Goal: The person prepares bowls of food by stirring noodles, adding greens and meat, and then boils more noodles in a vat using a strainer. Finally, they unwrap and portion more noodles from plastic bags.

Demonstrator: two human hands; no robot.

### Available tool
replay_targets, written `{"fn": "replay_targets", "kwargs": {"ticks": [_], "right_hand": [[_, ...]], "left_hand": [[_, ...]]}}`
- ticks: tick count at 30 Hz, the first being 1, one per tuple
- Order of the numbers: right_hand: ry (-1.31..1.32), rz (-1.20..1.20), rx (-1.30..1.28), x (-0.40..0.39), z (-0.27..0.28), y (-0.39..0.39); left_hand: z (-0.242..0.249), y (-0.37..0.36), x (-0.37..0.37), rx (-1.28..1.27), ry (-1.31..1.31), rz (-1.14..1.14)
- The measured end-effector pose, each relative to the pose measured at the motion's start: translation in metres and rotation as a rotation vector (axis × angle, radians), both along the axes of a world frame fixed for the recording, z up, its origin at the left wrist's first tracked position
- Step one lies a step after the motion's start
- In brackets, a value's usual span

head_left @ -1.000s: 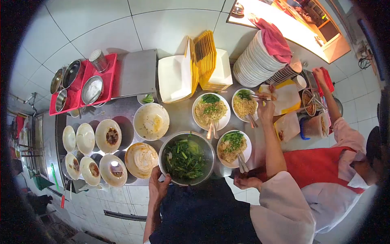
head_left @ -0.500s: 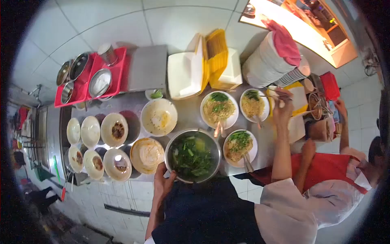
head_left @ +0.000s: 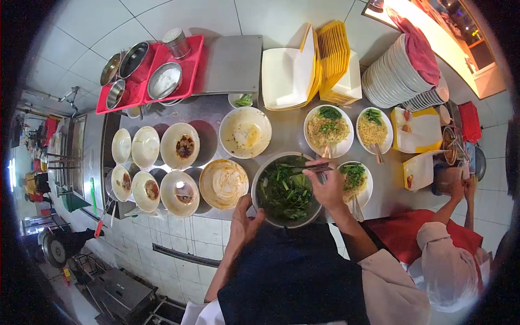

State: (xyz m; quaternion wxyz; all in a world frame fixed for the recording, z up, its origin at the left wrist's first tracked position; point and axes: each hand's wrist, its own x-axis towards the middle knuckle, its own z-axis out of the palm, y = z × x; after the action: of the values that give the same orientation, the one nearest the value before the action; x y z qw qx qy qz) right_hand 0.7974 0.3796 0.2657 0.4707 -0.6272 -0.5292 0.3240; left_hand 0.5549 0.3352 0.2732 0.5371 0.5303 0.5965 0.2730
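A round metal bowl (head_left: 259,210) of wet, dark leafy greens (head_left: 287,187) sits at the table's front edge, close to my body. My left hand (head_left: 245,221) grips its left rim, thumb toward the near side. Over the bowl's right part, my right hand (head_left: 327,187) is closed on what look like dark chopsticks (head_left: 313,167), their tips among the greens. Two plates of noodles with greens, a larger one (head_left: 327,131) and a smaller one (head_left: 374,130), lie beyond. A third noodle plate (head_left: 355,184) is just right of my right hand, with a utensil on it.
Several pale bowls (head_left: 180,146) with dark sauce stand left, beside a smeared bowl (head_left: 223,184). Behind are a red tray (head_left: 199,54), yellow takeaway boxes (head_left: 336,59) and stacked plates (head_left: 392,76). A co-worker in a red apron (head_left: 406,233) works at the right.
My right hand has come left from beyond the noodle plates to the bowl of greens, still holding the chopsticks. My left hand stays at the rim. The view has shifted.
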Motion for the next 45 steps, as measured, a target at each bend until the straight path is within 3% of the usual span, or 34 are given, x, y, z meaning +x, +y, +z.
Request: {"fn": "replay_targets", "kwargs": {"ticks": [2,6,8,11,15,19,20,22,25,28,30,32,33,37,42,45], "right_hand": [[-0.051,0.031,0.009,-0.004,-0.001,-0.003],[0.030,-0.098,-0.005,0.002,0.006,-0.003],[0.154,-0.329,0.000,0.017,0.015,0.002],[0.357,-0.372,-0.075,0.059,0.042,0.008],[0.321,-0.518,0.017,0.132,0.077,0.031],[-0.138,-0.335,0.256,0.237,0.070,0.071],[-0.140,-0.341,0.262,0.254,0.064,0.085],[-0.597,-0.227,0.198,0.276,0.050,0.107],[-0.815,-0.154,0.047,0.272,0.026,0.128],[-0.800,-0.106,0.144,0.266,0.012,0.129],[-0.639,-0.079,0.237,0.256,0.013,0.125],[-0.698,-0.164,0.022,0.243,0.038,0.107],[-0.602,-0.171,0.005,0.235,0.051,0.101],[-0.563,-0.367,0.176,0.242,0.042,0.096],[-0.753,-0.361,0.233,0.243,0.017,0.102],[-0.461,-0.459,0.187,0.230,0.019,0.105]], "left_hand": [[0.007,0.003,0.002,-0.038,-0.035,0.072],[0.009,0.004,-0.002,-0.120,0.024,-0.017],[0.004,0.003,-0.001,-0.104,0.014,-0.022],[-0.010,-0.005,-0.002,-0.001,-0.090,0.060],[-0.011,-0.002,-0.003,-0.026,-0.098,0.052],[-0.008,-0.001,-0.002,-0.135,-0.092,0.095],[-0.009,-0.001,-0.004,-0.129,-0.094,0.090],[-0.012,0.000,-0.007,-0.067,-0.051,0.030],[-0.008,0.003,-0.005,-0.064,-0.022,0.023],[-0.007,0.001,-0.003,-0.085,-0.027,0.054],[-0.003,0.001,0.002,-0.111,-0.054,0.106],[-0.006,-0.001,0.001,-0.140,-0.083,0.146],[-0.013,-0.003,-0.003,-0.133,-0.065,0.109],[-0.017,0.000,-0.008,-0.026,0.017,-0.017],[-0.019,0.003,-0.008,-0.066,-0.020,0.012],[-0.024,0.001,-0.009,-0.095,-0.077,0.062]]}}
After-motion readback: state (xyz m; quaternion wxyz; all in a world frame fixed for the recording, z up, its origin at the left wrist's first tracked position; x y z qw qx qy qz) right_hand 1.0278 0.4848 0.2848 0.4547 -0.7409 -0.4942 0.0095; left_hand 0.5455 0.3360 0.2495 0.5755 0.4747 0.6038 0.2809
